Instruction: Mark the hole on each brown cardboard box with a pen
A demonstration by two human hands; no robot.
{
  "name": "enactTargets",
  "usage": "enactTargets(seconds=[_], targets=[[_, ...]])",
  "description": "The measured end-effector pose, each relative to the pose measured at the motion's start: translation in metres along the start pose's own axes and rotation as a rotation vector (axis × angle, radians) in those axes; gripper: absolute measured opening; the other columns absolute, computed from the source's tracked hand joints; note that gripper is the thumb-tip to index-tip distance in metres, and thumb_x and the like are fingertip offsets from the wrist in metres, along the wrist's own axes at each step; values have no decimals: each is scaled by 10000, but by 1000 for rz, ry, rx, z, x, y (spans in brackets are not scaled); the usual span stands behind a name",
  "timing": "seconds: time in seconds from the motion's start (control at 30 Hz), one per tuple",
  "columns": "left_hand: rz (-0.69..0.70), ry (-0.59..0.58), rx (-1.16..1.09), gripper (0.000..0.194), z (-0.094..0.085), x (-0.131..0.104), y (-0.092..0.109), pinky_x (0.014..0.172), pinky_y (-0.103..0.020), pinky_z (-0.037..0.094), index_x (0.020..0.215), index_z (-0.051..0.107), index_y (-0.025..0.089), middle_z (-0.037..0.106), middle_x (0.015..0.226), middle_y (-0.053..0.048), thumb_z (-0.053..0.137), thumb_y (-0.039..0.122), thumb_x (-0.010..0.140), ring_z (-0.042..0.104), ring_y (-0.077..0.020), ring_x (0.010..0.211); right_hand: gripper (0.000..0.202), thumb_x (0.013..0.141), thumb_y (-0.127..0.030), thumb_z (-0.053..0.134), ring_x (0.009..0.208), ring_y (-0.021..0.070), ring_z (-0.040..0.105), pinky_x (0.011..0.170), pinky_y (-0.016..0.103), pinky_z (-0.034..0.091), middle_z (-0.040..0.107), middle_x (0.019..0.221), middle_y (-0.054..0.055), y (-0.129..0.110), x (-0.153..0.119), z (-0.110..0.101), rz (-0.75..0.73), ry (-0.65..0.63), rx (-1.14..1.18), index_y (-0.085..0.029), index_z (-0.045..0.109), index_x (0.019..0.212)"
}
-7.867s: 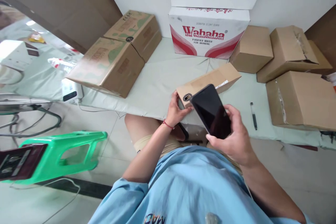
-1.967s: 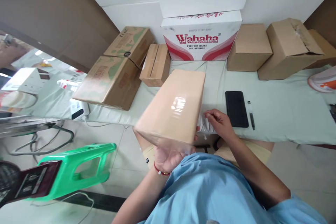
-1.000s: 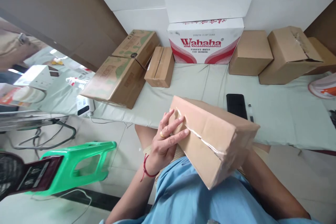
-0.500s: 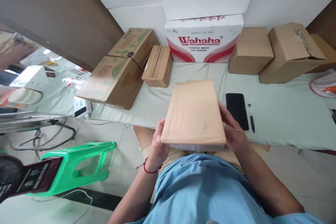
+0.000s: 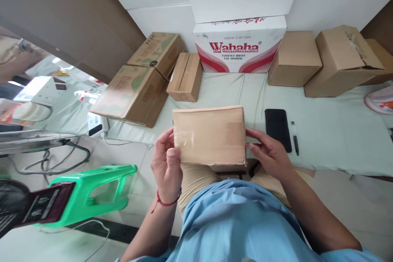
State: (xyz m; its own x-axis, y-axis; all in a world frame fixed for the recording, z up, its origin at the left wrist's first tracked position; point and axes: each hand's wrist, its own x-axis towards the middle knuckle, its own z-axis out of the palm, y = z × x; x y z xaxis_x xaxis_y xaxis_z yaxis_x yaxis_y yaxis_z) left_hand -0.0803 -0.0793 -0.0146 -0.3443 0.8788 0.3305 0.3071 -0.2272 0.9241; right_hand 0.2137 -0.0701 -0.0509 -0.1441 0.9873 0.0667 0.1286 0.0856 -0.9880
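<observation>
Between my two hands is a light brown cardboard box (image 5: 210, 136), raised above my lap at the table's front edge, its long side running left to right. A shiny strip of clear tape shows on its left part. My left hand (image 5: 167, 161) grips the box's left end, the thumb on the near corner and the fingers partly hidden behind. At the right end, my right hand (image 5: 268, 151) holds the edge with thumb and fingertips. A black phone (image 5: 278, 130) and a pen (image 5: 295, 138) lie on the cloth just right of my right hand.
Along the wall stand a white and red Wahaha carton (image 5: 239, 49), a small brown box (image 5: 186, 77), green-printed cartons (image 5: 132, 94) at left and brown boxes (image 5: 293, 59) at right. A green stool (image 5: 92, 192) is at lower left. Another person's hand (image 5: 23, 59) shows at far left.
The box has been turned, so its long side now runs left to right and a taped face shows. My left hand has moved left and its thumb has come up onto the box.
</observation>
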Motion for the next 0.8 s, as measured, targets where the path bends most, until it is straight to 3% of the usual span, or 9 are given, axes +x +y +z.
enactTargets(seconds=[0.1,0.17,0.27,0.33,0.4,0.5,0.57,0.7,0.8], targets=[[354,73,151,570,9,13,10,1059,-412,618,1637,534,388,566,1662,-104,681,374,1086,657,-268,1388,357,1055,-488,663,1052,249,796,891,405,679,808,1277,94,3,1,-22,24,220,-214,-274,780,1315],[544,41,251,593,13,27,17,1192,-482,550,1597,578,459,472,1752,-39,687,212,1069,523,-292,1559,361,1044,-500,623,893,232,758,841,411,642,802,1137,98,6,-2,-47,29,418,-484,-244,799,1227],[665,-172,287,451,19,55,25,1280,-540,474,1380,771,410,708,1522,-11,603,116,1083,596,-280,1507,434,978,-513,569,784,249,690,847,459,584,766,1034,123,18,-14,-91,147,586,-914,-197,798,1166],[635,-328,242,365,23,74,27,1274,-558,484,1331,794,345,779,1401,-34,545,179,1122,657,-280,1446,501,933,-570,551,821,300,698,797,467,552,763,1045,160,29,-23,-116,340,530,-1069,-181,778,1152],[596,-456,209,347,28,91,26,1296,-597,452,1388,751,284,734,1486,-86,502,345,1155,586,-318,1530,524,902,-644,554,866,350,713,734,453,512,775,1004,172,40,-30,-132,552,388,-1105,-195,757,1081],[631,-591,239,549,36,103,23,1323,-660,387,1517,626,228,600,1635,-166,592,574,1091,438,-386,1635,461,858,-681,594,827,351,713,686,417,460,783,887,137,50,-33,-138,724,239,-1051,-242,711,938],[689,-580,282,620,39,101,24,1314,-663,397,1527,594,225,596,1629,-181,735,551,1020,457,-400,1620,368,845,-620,611,791,326,701,676,396,442,774,831,116,50,-29,-136,730,221,-1018,-261,692,853],[728,-495,355,475,35,87,34,1257,-636,480,1407,662,259,700,1497,-132,828,381,979,593,-378,1504,200,767,-462,651,728,290,661,674,380,421,732,712,82,41,-15,-135,723,186,-978,-273,668,704],[753,-432,449,403,28,84,36,1219,-670,494,1274,684,271,716,1403,-118,860,420,943,607,-388,1450,164,715,-421,682,682,264,643,685,375,432,693,644,47,32,-12,-143,752,238,-886,-268,647,664]])
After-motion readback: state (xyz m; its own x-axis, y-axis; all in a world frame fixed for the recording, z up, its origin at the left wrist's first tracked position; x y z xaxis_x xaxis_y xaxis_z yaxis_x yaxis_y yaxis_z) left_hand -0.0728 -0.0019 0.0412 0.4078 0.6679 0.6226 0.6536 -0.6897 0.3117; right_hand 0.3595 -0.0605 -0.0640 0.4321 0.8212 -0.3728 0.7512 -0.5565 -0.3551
